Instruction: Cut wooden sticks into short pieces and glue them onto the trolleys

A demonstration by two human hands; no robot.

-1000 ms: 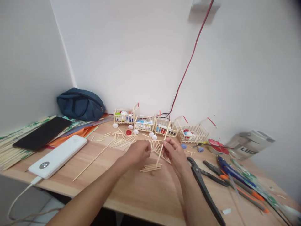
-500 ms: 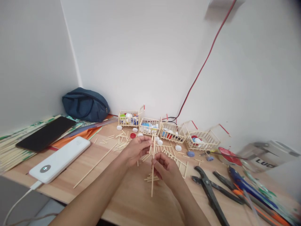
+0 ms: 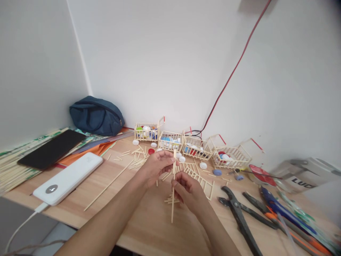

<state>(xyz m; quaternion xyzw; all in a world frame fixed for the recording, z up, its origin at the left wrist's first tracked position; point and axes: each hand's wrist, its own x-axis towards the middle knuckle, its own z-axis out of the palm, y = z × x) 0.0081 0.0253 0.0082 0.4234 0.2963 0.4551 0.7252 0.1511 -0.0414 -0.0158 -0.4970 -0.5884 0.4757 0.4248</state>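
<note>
Light: bright, soft and even, its source not showing. The back wall (image 3: 165, 64) is reading near white, the left wall (image 3: 34, 71) greyer.
Shadows: the left hand (image 3: 156, 167) and right hand (image 3: 188, 190) are casting only faint, diffuse ones on the table (image 3: 149, 227).
Glare: the power bank (image 3: 68, 177) is giving off a mild sheen.
Focus: the stick (image 3: 173, 199) between the hands is rendering sharp.
Blur: the pliers (image 3: 239, 217) and grey box (image 3: 301, 176) are smearing toward the right edge.
Distortion: wide-angle stretching is bending the edges, and the top right corner is darkening.
</note>
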